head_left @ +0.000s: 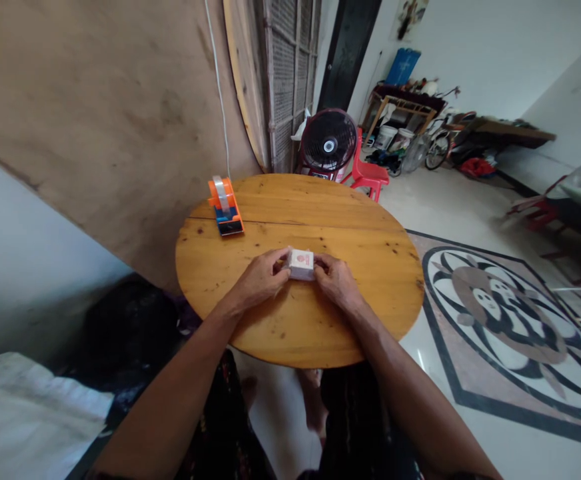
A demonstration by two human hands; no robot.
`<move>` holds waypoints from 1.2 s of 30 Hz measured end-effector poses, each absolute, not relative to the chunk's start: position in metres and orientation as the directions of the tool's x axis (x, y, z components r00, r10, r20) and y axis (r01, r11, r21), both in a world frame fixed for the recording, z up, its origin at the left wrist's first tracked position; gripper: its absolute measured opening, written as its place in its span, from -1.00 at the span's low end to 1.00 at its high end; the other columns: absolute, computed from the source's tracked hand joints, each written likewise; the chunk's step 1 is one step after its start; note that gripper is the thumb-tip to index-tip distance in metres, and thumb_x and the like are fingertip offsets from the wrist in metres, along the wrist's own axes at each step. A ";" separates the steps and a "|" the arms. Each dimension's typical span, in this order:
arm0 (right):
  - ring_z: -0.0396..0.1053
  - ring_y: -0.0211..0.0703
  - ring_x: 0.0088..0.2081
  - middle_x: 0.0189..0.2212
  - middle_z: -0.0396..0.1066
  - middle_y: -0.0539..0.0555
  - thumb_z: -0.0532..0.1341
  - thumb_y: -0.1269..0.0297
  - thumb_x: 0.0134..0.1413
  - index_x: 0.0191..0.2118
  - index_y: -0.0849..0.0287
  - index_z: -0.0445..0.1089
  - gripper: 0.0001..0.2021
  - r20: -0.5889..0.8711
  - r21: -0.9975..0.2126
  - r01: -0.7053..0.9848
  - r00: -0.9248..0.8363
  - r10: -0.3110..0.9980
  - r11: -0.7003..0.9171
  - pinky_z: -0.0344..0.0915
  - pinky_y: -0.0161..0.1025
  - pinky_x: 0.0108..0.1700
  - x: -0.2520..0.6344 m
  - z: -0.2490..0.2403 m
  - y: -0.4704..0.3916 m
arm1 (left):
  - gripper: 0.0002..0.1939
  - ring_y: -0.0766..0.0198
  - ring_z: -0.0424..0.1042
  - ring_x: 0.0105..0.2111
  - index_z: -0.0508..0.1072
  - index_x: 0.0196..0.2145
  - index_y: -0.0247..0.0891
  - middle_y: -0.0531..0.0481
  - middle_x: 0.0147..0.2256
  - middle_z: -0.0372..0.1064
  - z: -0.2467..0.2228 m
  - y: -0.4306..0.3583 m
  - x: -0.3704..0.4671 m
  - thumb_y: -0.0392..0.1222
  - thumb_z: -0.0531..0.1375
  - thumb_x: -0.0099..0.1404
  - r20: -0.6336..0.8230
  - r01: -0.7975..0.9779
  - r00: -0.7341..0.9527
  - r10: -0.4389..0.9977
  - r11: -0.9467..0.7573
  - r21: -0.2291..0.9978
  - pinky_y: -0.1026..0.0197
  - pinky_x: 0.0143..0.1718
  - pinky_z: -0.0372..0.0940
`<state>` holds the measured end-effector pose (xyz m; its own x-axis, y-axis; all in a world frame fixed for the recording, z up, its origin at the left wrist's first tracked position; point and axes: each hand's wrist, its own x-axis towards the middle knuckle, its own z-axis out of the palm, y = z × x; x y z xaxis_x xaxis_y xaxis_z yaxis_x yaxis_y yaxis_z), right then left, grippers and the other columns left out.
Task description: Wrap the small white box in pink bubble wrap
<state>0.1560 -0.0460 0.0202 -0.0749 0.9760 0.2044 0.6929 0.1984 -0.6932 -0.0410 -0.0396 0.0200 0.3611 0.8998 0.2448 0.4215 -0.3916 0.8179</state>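
Centrally, well inside the edge of the round wooden surface (pixel 295 327), the left hand (pixel 262 275) and right hand (pixel 339 279) pinch a white printed box (pixel 301 265) between their fingers; orange tape dispenser (pixel 226 203) near far-left edge.

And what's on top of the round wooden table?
An orange tape dispenser stands on the round wooden table. The left hand and right hand hold a small white box by its sides; the tabletop directly beneath them is hidden.
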 end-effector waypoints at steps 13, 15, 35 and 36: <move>0.51 -0.11 -0.19 -0.23 0.58 0.08 0.11 0.46 0.06 -0.05 0.11 0.51 -0.64 0.226 -0.699 0.679 -0.088 0.970 0.225 0.39 -0.19 -0.05 0.155 0.019 -0.047 | -0.48 0.26 0.43 -0.34 0.36 0.13 -0.32 -0.09 -0.21 0.50 0.023 -0.043 -0.043 -0.29 0.10 0.20 0.233 0.431 0.319 0.919 -0.360 0.827 0.23 -0.25 0.34; 0.52 -0.10 -0.18 -0.23 0.58 0.07 0.11 0.46 0.06 -0.07 0.10 0.52 -0.65 0.206 -0.691 0.693 -0.086 0.975 0.207 0.39 -0.20 -0.05 0.155 0.020 -0.047 | -0.53 0.24 0.45 -0.29 0.40 0.09 -0.31 -0.10 -0.16 0.50 0.023 -0.042 -0.043 -0.29 0.10 0.20 0.217 0.419 0.342 0.914 -0.355 0.836 0.23 -0.24 0.34; 0.50 -0.13 -0.24 -0.25 0.58 0.08 0.12 0.43 0.06 -0.04 0.13 0.49 -0.64 0.223 -0.670 0.702 -0.122 0.967 0.242 0.38 -0.25 -0.11 0.155 0.021 -0.049 | -0.44 0.21 0.47 -0.19 0.31 0.15 -0.34 -0.17 -0.05 0.46 0.018 -0.039 -0.045 -0.33 0.12 0.16 0.211 0.357 0.363 0.908 -0.344 0.868 0.20 -0.15 0.36; 0.50 -0.13 -0.24 -0.24 0.58 0.08 0.12 0.44 0.05 -0.03 0.13 0.49 -0.63 0.230 -0.667 0.703 -0.121 0.966 0.247 0.38 -0.25 -0.11 0.155 0.021 -0.050 | -0.44 0.22 0.47 -0.21 0.30 0.16 -0.34 -0.17 -0.05 0.46 0.018 -0.039 -0.045 -0.31 0.12 0.17 0.216 0.362 0.354 0.910 -0.346 0.866 0.20 -0.17 0.36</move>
